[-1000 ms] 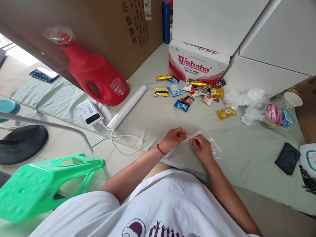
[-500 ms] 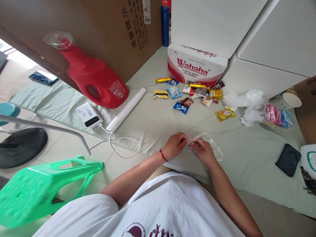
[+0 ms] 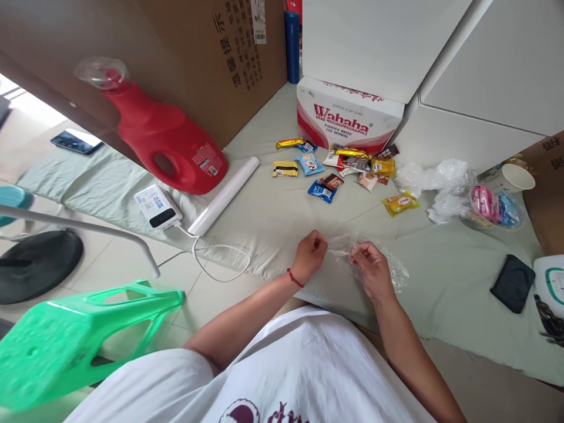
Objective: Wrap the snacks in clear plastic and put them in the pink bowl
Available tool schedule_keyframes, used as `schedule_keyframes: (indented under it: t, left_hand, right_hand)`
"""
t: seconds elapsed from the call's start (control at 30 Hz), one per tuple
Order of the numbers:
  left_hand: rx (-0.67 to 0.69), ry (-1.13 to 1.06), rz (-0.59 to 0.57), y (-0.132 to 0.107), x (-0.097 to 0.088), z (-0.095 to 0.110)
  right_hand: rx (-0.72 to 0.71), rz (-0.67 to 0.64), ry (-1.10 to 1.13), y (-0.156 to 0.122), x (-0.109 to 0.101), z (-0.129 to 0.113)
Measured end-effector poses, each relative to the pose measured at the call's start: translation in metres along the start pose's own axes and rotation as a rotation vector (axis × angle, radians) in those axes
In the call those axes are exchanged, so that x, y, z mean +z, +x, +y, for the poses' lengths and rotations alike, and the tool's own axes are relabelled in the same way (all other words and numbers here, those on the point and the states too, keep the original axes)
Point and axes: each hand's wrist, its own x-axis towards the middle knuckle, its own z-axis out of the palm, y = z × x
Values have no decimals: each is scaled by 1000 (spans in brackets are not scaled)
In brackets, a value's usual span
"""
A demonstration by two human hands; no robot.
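Observation:
A thin clear plastic bag [image 3: 388, 267] lies on the pale green sheet [image 3: 273, 217] right in front of me. My left hand [image 3: 309, 257] pinches one side of the bag's mouth, fingers closed. My right hand [image 3: 372, 267] pinches the other side, a small gap of stretched film between the two. A red string circles my left wrist. Beyond the hands, several wrapped snacks [image 3: 339, 167] lie scattered on the sheet.
A Wahaha box [image 3: 348, 114] and white cabinets stand behind the snacks. A red jug [image 3: 163, 138], a white roll [image 3: 224, 194], a power bank [image 3: 156, 205] with cable lie left. Crumpled bags [image 3: 440, 182], a cup [image 3: 517, 176], a black wallet [image 3: 513, 282] lie right. A green stool [image 3: 74, 335] lies tipped at lower left.
My hands were close together on the bag's edge; they have drawn apart, spreading the film between them. The view has shifted slightly.

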Motion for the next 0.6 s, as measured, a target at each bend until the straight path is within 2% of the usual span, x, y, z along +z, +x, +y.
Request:
schedule_keyframes:
  t: [0.1, 0.27, 0.33, 0.43, 0.5, 0.6]
  left_hand:
    - [-26, -17, 13, 0, -8, -6]
    - [252, 44, -43, -3, -9, 3]
    - [280, 111, -53, 4, -4, 10]
    - [96, 107, -54, 24, 2, 13]
    - [-45, 33, 17, 39, 4, 10]
    - [-125, -36, 132, 50, 7, 4]
  right_hand:
    - [-11, -30, -43, 0, 1, 2]
    - [-136, -127, -216, -2, 6, 4]
    - [-196, -154, -284, -2, 7, 5]
    - [-217, -135, -350, -5, 4, 8]
    - [-195, -70, -362, -10, -1, 12]
    - [-85, -47, -301, -20, -10, 16]
